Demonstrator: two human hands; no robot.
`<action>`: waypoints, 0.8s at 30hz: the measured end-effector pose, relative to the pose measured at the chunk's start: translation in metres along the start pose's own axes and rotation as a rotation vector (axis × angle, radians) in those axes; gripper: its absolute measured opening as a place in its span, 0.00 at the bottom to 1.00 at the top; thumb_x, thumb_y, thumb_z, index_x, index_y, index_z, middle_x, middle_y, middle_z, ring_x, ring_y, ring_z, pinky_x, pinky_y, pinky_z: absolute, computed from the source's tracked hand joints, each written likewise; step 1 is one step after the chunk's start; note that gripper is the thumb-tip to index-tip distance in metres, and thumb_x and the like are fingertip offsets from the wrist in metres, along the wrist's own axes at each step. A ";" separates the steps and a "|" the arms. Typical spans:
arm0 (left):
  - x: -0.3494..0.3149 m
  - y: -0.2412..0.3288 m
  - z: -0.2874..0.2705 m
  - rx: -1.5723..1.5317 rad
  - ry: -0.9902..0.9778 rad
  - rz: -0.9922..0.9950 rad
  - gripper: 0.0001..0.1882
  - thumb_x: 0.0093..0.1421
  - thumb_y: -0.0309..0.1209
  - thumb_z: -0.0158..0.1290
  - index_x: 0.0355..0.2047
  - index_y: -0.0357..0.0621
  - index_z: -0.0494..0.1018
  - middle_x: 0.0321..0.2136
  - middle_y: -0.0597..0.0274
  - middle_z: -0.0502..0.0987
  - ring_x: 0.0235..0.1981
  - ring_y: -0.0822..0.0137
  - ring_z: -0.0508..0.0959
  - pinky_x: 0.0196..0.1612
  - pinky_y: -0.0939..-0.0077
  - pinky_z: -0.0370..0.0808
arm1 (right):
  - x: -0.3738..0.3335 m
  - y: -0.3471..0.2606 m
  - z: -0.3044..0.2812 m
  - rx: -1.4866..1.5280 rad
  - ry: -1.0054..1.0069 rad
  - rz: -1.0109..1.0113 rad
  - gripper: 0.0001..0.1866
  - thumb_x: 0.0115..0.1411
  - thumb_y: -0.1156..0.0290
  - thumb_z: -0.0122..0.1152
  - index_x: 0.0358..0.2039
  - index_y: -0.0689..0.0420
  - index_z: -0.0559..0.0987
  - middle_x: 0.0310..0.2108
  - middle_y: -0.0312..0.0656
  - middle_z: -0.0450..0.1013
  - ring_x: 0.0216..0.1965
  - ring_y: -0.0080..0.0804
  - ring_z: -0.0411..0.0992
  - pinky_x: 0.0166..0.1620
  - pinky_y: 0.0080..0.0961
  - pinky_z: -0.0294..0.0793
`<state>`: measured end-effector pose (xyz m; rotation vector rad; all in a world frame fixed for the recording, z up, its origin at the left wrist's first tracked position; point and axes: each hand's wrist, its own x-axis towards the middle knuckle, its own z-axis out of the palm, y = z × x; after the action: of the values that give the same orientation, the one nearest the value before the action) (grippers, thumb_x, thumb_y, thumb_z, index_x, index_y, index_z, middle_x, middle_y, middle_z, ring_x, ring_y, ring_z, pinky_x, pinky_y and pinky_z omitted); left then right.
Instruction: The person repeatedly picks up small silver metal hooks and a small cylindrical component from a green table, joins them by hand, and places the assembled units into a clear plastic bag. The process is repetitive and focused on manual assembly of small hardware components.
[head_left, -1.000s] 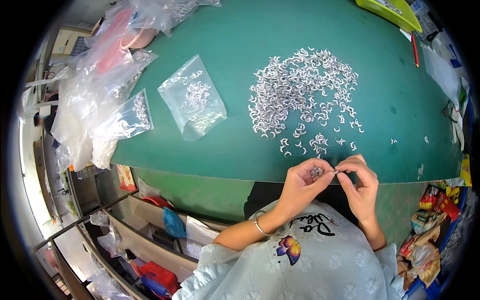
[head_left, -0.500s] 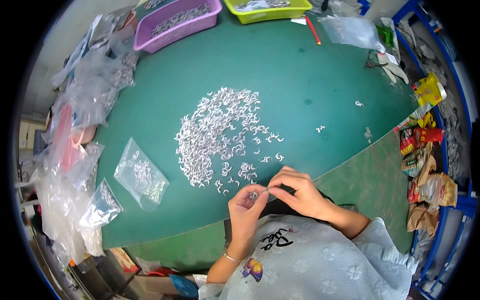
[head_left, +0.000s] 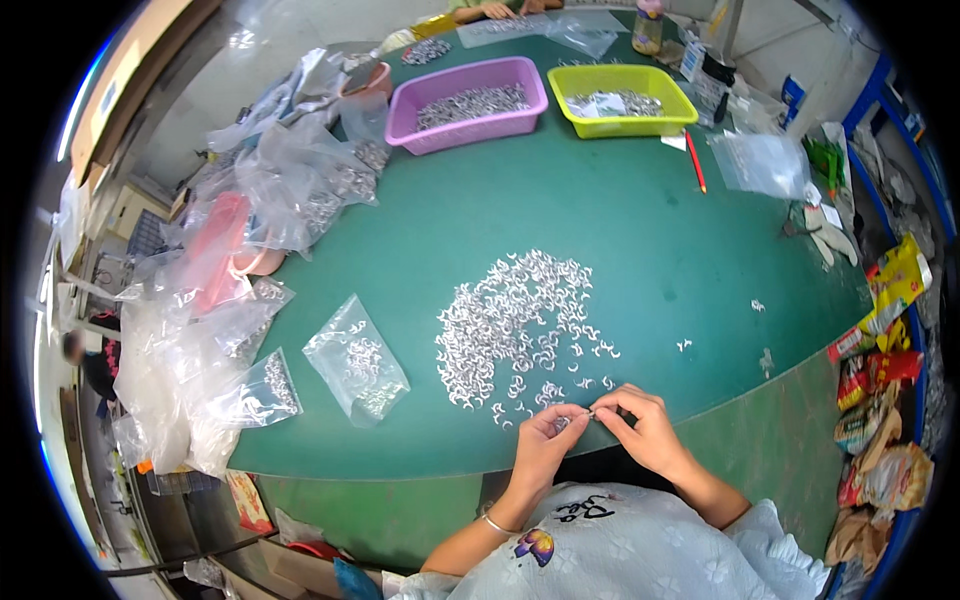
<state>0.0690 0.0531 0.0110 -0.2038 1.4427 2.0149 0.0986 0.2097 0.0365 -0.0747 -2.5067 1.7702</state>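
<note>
Close together at the near edge of the table, both my hands are closed, fingertips meeting. My left hand curls around a few small silver curved metal pieces. Its thumb and forefinger meet the pinched fingers of my right hand at a tiny piece, mostly hidden by the fingertips. Just beyond them, a loose pile of silver crescent-shaped pieces spreads over the green table. Left of the pile lies a clear plastic bag with similar pieces inside.
A purple basin and a yellow-green basin hold metal parts at the back. Plastic bags crowd the left side. A red pen and work gloves lie at right. Another person's hands show at the far edge.
The view has tilted up, bringing the far table end and another person's hands into sight. My hands keep nearly the same fingertip-to-fingertip pose.
</note>
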 end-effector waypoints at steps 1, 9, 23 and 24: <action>0.005 0.000 -0.003 -0.034 -0.007 -0.047 0.06 0.55 0.26 0.54 0.33 0.38 0.73 0.22 0.72 0.71 0.20 0.84 0.64 0.22 0.91 0.59 | 0.001 0.000 -0.002 -0.019 0.009 0.007 0.04 0.52 0.77 0.57 0.28 0.63 0.76 0.23 0.43 0.72 0.28 0.35 0.69 0.31 0.27 0.67; 0.162 0.166 0.026 -0.348 0.002 0.538 0.07 0.55 0.27 0.53 0.32 0.35 0.73 0.19 0.69 0.69 0.19 0.78 0.64 0.22 0.83 0.63 | 0.006 0.012 -0.003 -0.126 -0.010 -0.054 0.03 0.50 0.79 0.58 0.27 0.64 0.75 0.23 0.43 0.71 0.26 0.35 0.68 0.30 0.27 0.67; 0.110 0.104 -0.004 -0.526 -0.166 0.045 0.18 0.59 0.20 0.40 0.50 0.28 0.60 0.27 0.63 0.68 0.20 0.78 0.61 0.23 0.86 0.62 | 0.023 0.025 0.013 -0.571 0.017 -0.306 0.12 0.43 0.76 0.63 0.31 0.60 0.75 0.33 0.40 0.69 0.35 0.39 0.65 0.39 0.30 0.63; 0.093 0.097 -0.009 -0.547 -0.121 0.028 0.18 0.59 0.21 0.42 0.50 0.29 0.60 0.28 0.63 0.68 0.21 0.78 0.62 0.25 0.86 0.62 | 0.020 0.031 0.017 -0.556 0.013 -0.319 0.11 0.43 0.76 0.63 0.30 0.60 0.75 0.32 0.40 0.68 0.34 0.39 0.65 0.38 0.30 0.62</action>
<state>-0.0620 0.0647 0.0405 -0.2851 0.7998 2.3629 0.0768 0.2059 0.0021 0.2672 -2.7293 0.9275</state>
